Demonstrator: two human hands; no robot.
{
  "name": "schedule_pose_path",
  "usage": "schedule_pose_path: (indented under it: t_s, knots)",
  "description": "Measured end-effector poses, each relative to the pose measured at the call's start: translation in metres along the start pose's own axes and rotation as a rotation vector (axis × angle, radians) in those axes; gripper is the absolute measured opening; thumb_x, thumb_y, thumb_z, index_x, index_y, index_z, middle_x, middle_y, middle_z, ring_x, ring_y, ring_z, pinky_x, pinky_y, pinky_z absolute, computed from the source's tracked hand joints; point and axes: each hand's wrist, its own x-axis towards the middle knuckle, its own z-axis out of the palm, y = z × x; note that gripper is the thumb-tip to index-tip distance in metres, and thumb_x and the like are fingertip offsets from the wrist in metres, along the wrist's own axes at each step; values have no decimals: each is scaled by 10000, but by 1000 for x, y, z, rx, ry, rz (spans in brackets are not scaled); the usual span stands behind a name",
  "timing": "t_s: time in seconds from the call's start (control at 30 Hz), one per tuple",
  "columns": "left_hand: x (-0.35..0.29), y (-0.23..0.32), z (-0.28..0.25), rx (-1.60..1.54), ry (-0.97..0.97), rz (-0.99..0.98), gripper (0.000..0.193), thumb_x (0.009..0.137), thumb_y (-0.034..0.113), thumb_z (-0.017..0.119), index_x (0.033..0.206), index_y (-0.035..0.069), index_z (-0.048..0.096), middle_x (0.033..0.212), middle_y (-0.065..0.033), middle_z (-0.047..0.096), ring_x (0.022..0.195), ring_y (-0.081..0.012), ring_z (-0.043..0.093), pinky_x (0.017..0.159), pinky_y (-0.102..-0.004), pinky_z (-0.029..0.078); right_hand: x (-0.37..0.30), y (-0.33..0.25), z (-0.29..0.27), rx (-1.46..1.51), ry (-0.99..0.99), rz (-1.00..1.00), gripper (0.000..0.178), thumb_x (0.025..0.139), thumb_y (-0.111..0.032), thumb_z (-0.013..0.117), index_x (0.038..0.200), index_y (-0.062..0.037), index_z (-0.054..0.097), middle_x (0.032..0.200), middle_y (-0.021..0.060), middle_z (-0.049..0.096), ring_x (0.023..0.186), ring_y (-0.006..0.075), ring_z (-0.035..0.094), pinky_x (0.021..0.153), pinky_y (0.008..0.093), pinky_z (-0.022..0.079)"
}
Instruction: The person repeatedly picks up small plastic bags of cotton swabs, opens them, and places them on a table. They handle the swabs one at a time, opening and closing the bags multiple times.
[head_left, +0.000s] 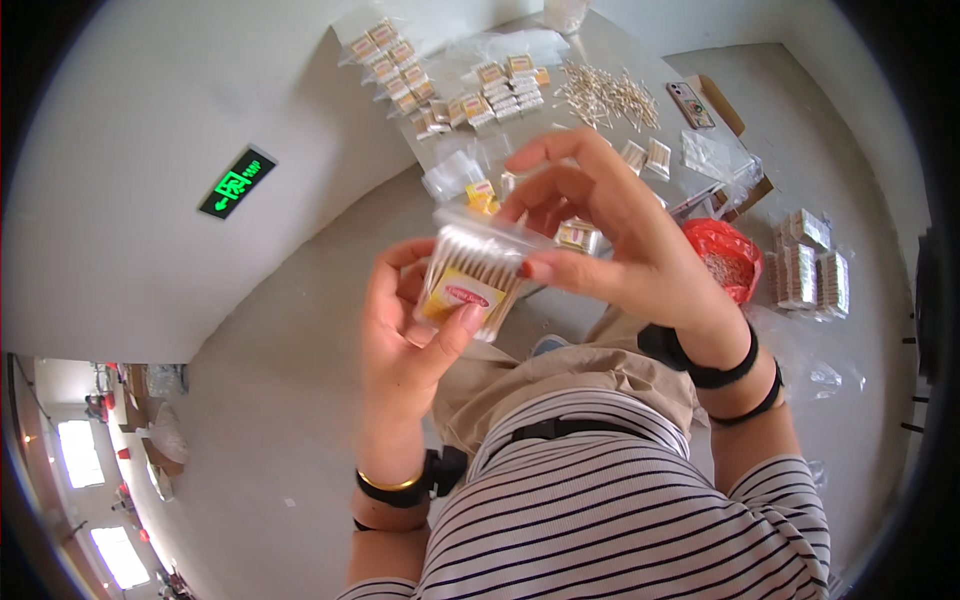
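Observation:
Between my hands is a clear zip bag of cotton swabs (490,255) with a yellow, white and red label on its front. My left hand (398,345) is wrapped round its lower left side, thumb pressed on the label. With my right hand (640,240), I have thumb and fingers at the bag's upper right edge, by the zip strip. The bag is tilted, and its swabs stand side by side inside. Just behind it, a yellow card (481,196) lies partly hidden by the bag and my right fingers.
On the table (625,45) are filled packs (390,68), stacked packs (508,92), loose cotton swabs (605,95) and a phone (690,105). A red plastic bag (712,236) with small pieces inside is at the right. Beyond it, bundled packs (798,275) stand on the floor.

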Motion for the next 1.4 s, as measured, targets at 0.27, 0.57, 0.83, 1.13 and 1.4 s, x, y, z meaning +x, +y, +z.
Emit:
schedule_pose_path:
  t_s: [0.27,0.57,0.83,1.13,1.4]
  knots:
    - [-13,-9,12,-30,-16,131,611,886,-28,747,1395,14,411,1291,-125,598,1199,-217,636,1046,-397,530,-17,2,27,146,62,-3,353,909,-75,751,1227,-10,611,1033,30,676,951,114,621,867,289,485]
    - [-14,27,17,341,2,328,609,870,28,758,1398,30,456,1087,-107,659,999,-159,646,893,-313,520,-27,-11,31,104,91,-37,316,899,-32,719,1195,-5,612,988,25,683,902,109,638,831,283,504]
    - [-15,40,17,194,4,149,592,852,17,752,1371,22,469,1043,-91,657,950,-139,648,852,-293,528,-31,-18,32,285,81,67,322,880,-15,704,1190,-9,614,968,21,668,899,117,637,835,288,508]
    - [-20,32,19,406,-42,316,459,830,-10,771,1219,38,533,1038,-92,662,900,-145,668,797,-278,540,-30,-26,26,-150,15,-105,322,825,-32,718,1123,-1,598,1063,76,629,952,167,615,867,327,519]
    - [-23,47,26,695,-99,526,324,733,-59,792,987,43,619,953,-96,663,801,-208,662,697,-318,549,-28,-45,19,-334,-78,-222,317,691,59,710,991,-7,628,968,114,621,902,278,624,795,350,519]
